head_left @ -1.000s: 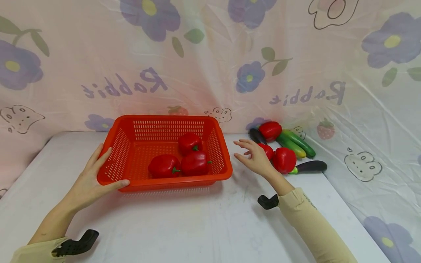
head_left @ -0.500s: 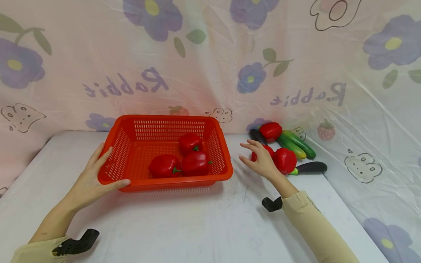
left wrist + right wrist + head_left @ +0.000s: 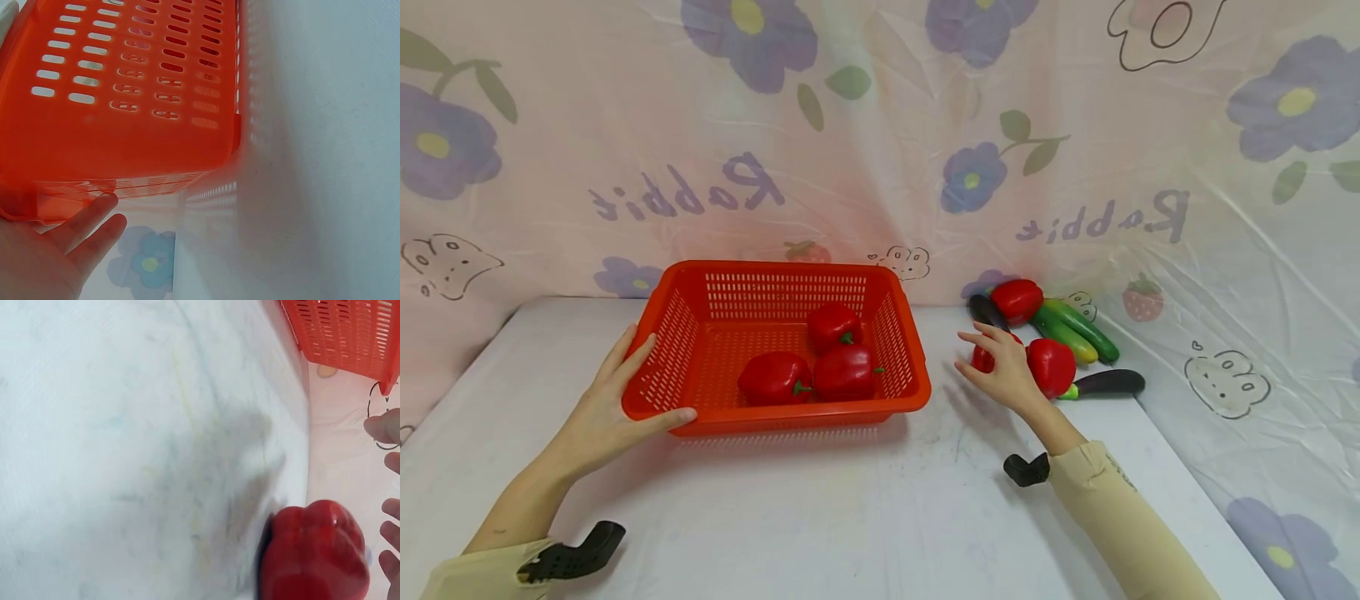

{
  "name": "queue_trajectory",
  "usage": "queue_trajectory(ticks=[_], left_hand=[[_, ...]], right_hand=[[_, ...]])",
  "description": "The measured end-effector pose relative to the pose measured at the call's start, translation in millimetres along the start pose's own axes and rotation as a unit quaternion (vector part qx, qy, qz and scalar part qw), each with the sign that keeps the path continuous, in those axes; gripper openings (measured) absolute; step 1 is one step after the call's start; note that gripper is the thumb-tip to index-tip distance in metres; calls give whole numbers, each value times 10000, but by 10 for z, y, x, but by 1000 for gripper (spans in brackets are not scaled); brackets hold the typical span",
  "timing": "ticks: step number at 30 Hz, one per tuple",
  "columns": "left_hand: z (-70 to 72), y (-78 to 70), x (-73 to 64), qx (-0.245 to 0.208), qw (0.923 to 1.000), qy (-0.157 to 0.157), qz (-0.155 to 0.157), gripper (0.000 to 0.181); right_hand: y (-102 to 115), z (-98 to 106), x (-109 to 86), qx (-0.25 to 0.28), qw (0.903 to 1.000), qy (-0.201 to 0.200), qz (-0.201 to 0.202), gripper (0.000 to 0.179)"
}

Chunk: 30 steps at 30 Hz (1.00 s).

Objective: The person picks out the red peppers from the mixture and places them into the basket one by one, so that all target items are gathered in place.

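Note:
An orange-red plastic basket (image 3: 790, 420) stands left of centre in the head view, with three red bell peppers (image 3: 847, 372) inside. My left hand (image 3: 598, 417) rests at its left end, straight fingers on the side rim and thumb along the front rim. In the left wrist view, two fingertips (image 3: 107, 201) lie by the basket's edge. To the right, my right hand (image 3: 1002, 371) hovers with spread, slightly bent fingers beside a red bell pepper (image 3: 983, 358), partly covering it in the head view. That pepper (image 3: 315, 556) appears below the fingers in the right wrist view; nothing is held.
Around the right hand lie another red bell pepper (image 3: 1051, 367), one farther back (image 3: 1017, 300), a dark eggplant (image 3: 985, 312), two cucumbers (image 3: 1084, 327) and a second eggplant (image 3: 1112, 382) by the table's right edge. A printed curtain (image 3: 865, 167) hangs behind the table.
My right hand has moved right, away from the basket and towards the nearest loose bell pepper. The left hand and the basket have stayed in place.

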<state>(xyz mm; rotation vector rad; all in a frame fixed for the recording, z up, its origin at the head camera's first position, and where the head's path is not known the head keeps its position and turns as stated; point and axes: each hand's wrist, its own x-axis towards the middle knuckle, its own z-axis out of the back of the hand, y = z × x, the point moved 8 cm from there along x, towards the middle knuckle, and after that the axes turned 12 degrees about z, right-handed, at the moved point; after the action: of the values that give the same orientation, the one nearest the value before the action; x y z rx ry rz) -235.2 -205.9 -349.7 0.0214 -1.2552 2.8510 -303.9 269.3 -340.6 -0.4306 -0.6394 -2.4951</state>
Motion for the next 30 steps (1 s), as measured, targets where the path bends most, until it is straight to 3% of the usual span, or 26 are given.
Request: queue_trajectory(ticks=[30], left_hand=[[10,12,5,69,10000,-1,55,108]], right_hand=[[-322,20,-140,-60,9937,647,-909,66]])
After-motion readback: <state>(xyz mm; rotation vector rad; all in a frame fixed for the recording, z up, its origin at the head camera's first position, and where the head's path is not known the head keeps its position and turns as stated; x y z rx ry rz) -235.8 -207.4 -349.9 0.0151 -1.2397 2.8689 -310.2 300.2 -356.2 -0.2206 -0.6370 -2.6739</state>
